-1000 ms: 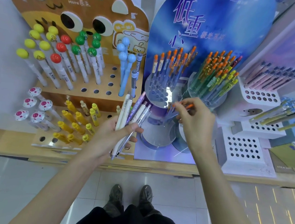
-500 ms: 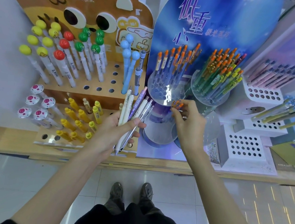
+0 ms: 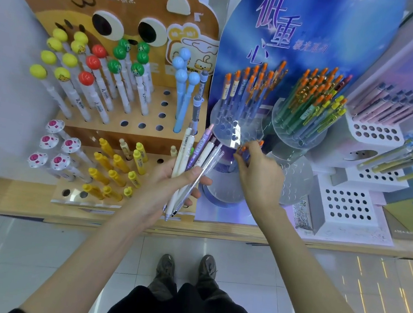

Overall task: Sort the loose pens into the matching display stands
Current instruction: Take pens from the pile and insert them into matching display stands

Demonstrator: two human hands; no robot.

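Note:
My left hand grips a bundle of loose pens, white, purple and clear ones, fanned upward in front of the stands. My right hand pinches orange-tipped pens just below the clear round tier of the blue display stand. That tier holds blue pens with orange caps. A second clear tier to the right carries green and yellow orange-capped pens.
A brown bear-shaped stand on the left holds ball-topped pens, blue pens and small yellow pens, with several open holes. White perforated stands with pink and yellow-green pens sit at the right. All rest on a wooden shelf edge.
My right hand has moved left and down with the orange-tipped pens, from beside the right tier to under the left tier. The left hand keeps its bundle, almost still.

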